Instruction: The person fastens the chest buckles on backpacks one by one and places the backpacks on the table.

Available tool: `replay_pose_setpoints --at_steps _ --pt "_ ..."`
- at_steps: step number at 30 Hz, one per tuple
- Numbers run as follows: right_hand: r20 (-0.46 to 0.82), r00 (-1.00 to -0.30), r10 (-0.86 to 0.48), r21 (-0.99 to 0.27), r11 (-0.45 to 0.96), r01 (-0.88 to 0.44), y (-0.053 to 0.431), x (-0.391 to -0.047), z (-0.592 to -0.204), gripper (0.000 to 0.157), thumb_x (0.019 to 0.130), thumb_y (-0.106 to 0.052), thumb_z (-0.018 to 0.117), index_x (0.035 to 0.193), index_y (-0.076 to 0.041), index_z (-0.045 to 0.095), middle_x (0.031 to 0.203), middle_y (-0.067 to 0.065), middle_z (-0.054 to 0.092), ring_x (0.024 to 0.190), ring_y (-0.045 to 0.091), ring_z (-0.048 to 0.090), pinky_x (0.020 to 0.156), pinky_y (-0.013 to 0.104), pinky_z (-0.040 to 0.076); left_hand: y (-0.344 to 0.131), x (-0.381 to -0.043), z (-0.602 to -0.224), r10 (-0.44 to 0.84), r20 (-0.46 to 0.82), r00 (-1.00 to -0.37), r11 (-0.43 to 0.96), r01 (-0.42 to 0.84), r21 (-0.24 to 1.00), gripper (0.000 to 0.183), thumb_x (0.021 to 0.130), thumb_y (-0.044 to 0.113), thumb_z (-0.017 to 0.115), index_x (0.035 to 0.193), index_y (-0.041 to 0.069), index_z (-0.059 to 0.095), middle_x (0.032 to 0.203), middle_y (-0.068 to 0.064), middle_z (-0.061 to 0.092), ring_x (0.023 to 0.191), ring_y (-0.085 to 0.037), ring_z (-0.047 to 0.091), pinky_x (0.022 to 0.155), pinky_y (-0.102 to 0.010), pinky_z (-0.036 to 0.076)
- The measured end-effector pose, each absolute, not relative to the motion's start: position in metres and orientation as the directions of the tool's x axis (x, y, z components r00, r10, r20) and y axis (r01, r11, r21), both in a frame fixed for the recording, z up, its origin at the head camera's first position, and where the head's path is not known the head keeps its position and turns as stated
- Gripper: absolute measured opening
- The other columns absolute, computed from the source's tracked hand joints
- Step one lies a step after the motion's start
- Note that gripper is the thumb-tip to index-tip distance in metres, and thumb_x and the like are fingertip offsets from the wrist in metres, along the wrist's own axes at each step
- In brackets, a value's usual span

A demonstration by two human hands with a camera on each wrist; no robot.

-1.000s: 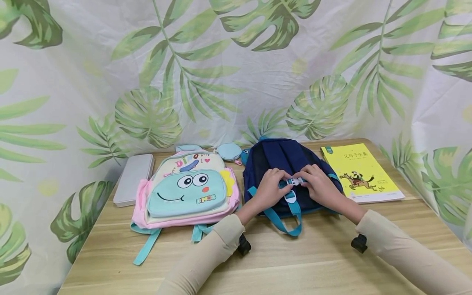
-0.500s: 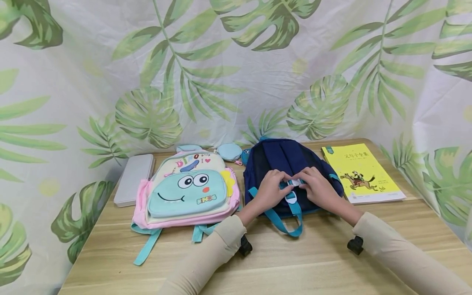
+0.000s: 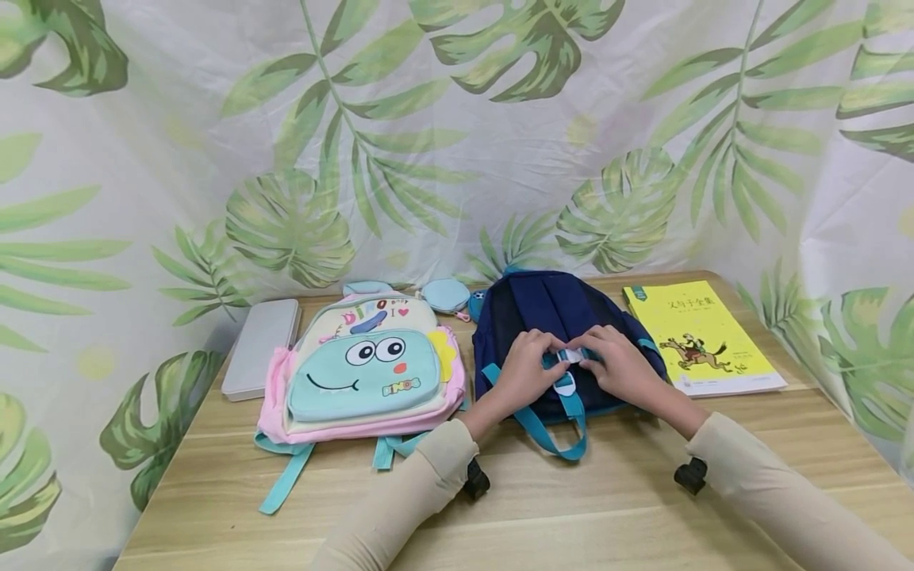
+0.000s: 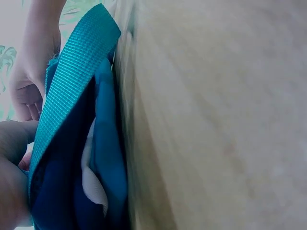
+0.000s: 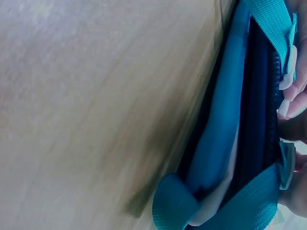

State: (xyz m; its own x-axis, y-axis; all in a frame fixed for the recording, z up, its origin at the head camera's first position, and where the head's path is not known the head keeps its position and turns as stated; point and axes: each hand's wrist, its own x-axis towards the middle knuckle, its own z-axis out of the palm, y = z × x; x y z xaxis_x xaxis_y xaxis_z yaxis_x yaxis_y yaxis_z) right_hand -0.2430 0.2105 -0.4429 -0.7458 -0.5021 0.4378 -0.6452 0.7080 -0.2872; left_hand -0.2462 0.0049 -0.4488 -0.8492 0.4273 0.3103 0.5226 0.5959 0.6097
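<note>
A navy backpack (image 3: 508, 337) with turquoise straps lies on the table, straps facing up. Over its lower middle, both hands meet at a small white plastic buckle (image 3: 574, 356) on a turquoise strap. My left hand (image 3: 527, 369) pinches the buckle's left end between thumb and fingers; its right end is in the grip of my right hand (image 3: 620, 363). Fingertips cover much of the buckle. Just below hangs a white strap adjuster (image 3: 565, 385) with a turquoise webbing loop (image 3: 548, 440). In the right wrist view, fingers (image 5: 298, 103) hold a white buckle piece at the backpack's edge.
Left of the navy backpack lies a pink and mint dinosaur backpack (image 3: 364, 377), its strap (image 3: 287, 480) trailing forward. A white flat case (image 3: 261, 349) is at the far left. A yellow book (image 3: 703, 337) lies at right. A round light-blue pouch (image 3: 446, 295) sits behind.
My right hand has shifted slightly left, toward the left hand. The fingers now cover more of the white buckle. Both backpacks and the book stay where they were.
</note>
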Motion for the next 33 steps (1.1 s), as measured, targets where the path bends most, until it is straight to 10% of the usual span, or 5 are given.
replay_pose_setpoints --at_steps 15,33 --pt "0.51 -0.748 -0.425 -0.445 0.614 -0.652 0.187 -0.244 -0.422 0.029 0.093 0.0 0.067 0.121 -0.006 0.071 0.118 0.012 0.068 0.109 0.03 0.058 0.088 0.049 0.05 -0.025 -0.236 -0.407 0.432 0.265 -0.862 0.583 0.491 0.647 0.035 0.096 0.024 0.071 0.128 0.01 0.067 0.125 -0.009 0.063 0.118 -0.026 0.056 0.102 -0.043 0.047" --pt "0.471 -0.703 -0.533 -0.578 0.416 -0.702 0.088 -0.242 -0.415 0.028 0.098 -0.005 0.063 0.125 -0.009 0.069 0.118 0.008 0.067 0.111 0.027 0.061 0.093 0.046 0.053 -0.189 -0.232 -0.37 0.297 0.164 -0.941 0.682 0.329 0.653 0.044 0.096 0.024 0.071 0.134 0.002 0.062 0.133 -0.021 0.063 0.127 -0.039 0.056 0.107 -0.059 0.044"
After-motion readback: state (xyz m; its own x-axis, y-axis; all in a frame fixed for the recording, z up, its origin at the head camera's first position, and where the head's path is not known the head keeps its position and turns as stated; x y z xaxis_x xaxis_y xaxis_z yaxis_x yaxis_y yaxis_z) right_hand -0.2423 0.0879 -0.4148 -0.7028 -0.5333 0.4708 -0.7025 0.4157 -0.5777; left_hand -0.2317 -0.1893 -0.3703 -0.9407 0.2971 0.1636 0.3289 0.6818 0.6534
